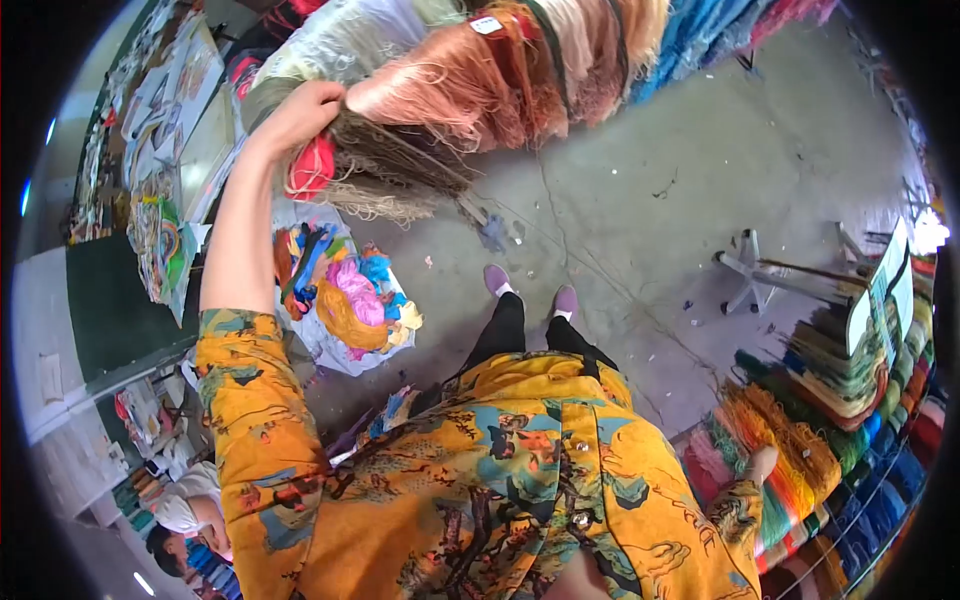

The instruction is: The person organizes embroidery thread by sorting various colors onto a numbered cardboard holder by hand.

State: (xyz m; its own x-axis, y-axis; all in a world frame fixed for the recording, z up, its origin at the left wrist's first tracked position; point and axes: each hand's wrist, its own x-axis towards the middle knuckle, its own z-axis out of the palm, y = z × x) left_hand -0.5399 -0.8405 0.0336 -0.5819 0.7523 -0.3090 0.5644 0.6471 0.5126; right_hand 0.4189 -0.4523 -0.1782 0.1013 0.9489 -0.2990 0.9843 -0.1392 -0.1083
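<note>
Hanks of thread hang in a row at the top of the head view. My left hand (312,112) is closed on the upper part of an olive-brown hank (390,155), its fingers pinched together. Beside it hang a peach-coloured hank (440,85) and a pale grey-white hank (350,42), and a red piece (312,168) shows just below my wrist. Low on the right, my right hand (762,463) rests among orange and yellow hanks (790,440); its fingers are too small and partly hidden to make out.
A white sheet (350,350) with colourful thread bundles lies on the floor at left. A wheeled chair base (750,272) stands at right, near shelves of hanks (880,490). A person (195,510) is at the lower left. Papers (180,100) cover a table.
</note>
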